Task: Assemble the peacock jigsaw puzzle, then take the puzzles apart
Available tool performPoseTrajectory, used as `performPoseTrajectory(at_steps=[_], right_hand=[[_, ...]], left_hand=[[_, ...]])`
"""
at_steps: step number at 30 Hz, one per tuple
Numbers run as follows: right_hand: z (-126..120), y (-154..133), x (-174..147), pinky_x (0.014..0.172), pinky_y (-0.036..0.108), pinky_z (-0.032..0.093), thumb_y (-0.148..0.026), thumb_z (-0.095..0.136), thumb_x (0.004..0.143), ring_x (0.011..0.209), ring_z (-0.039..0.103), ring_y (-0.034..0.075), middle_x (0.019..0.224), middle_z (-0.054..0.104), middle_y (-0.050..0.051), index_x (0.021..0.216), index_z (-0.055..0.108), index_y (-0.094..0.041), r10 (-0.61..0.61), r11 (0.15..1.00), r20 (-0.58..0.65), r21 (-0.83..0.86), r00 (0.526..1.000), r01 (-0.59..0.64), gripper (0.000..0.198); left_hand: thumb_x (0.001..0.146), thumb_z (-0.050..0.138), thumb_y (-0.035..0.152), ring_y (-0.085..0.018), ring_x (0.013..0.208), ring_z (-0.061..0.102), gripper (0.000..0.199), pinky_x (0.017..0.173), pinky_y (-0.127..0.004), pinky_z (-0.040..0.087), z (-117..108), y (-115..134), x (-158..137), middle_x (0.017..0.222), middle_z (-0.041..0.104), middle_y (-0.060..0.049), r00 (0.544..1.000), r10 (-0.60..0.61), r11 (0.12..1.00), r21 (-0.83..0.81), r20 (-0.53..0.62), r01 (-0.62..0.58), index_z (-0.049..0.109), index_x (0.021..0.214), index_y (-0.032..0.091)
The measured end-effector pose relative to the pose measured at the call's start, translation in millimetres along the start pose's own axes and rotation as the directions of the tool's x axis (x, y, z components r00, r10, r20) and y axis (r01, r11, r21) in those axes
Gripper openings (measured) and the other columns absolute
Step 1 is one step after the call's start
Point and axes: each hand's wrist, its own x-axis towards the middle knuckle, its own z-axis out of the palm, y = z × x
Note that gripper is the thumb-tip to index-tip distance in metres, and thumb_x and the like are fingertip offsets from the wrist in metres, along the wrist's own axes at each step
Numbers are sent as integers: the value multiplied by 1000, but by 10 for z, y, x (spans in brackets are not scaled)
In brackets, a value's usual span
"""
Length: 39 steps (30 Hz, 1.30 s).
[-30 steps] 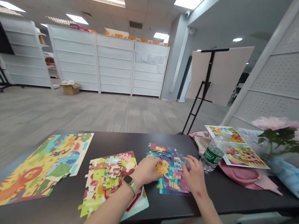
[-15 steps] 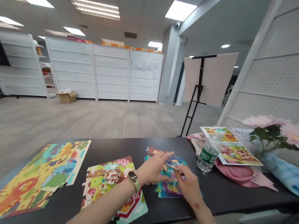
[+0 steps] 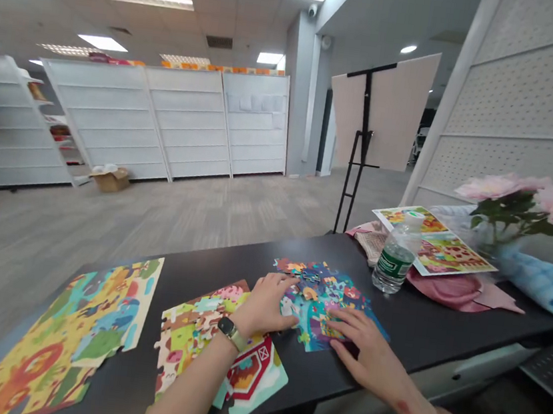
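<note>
the blue puzzle [image 3: 329, 294] lies in front of my hands and mostly between them, on the dark table [image 3: 124, 376]. my left hand [image 3: 267, 303] is at its left edge, and my right hand [image 3: 364, 349] comes over its near right part, with the fingers pointing inward to the left. so both hands are near it, but the right one covers more of it. its longer direction seems to run slantwise, from beyond my left fingertips toward my right hand; i say this with care, because the right hand hides some of the outline.

the loose pieces [image 3: 311, 277] are at the far side, just beyond the left fingertips. i judge that the left hand is the nearer one to them, and the right hand is farther away.

my left hand is half curled, the thumb apart from the fingers, and i see no piece pinched in it. my right hand is spread and relaxed, its fingertips over the pink and yellow area; i cannot tell if they press on it.

the farm puzzle [image 3: 181, 329] is to the left of my left hand, partly behind that forearm. the bottle [image 3: 395, 262] stands upright beyond my right hand.
</note>
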Motion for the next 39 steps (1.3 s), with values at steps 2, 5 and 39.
performPoseTrajectory(at_steps=[2,5,39], right_hand=[[40,-6,-18,105,49,46,-40,62,92,122,59,28,126,70,3,111,74,-32,50,999,12,7,999,-50,24],[74,137,23,100,47,49,-44,60,93,113,65,27,118,74,3,103,75,-32,104,994,-10,15,995,-104,22],[17,-405,258,101,45,46,-21,50,96,114,59,24,121,68,5,115,71,-30,11,1000,67,-5,998,-11,29]], left_hand=[[68,81,53,-41,139,39,91,113,-55,32,-43,-107,-17,150,46,-16,997,-49,998,-24,63,50,45,147,24],[67,82,55,-43,141,37,93,115,-56,30,-58,-235,-39,150,48,-16,989,-113,990,-76,93,120,46,146,24],[72,62,6,-24,105,62,32,81,-32,56,222,-254,139,105,63,-5,873,-334,861,-493,-355,128,70,98,22]])
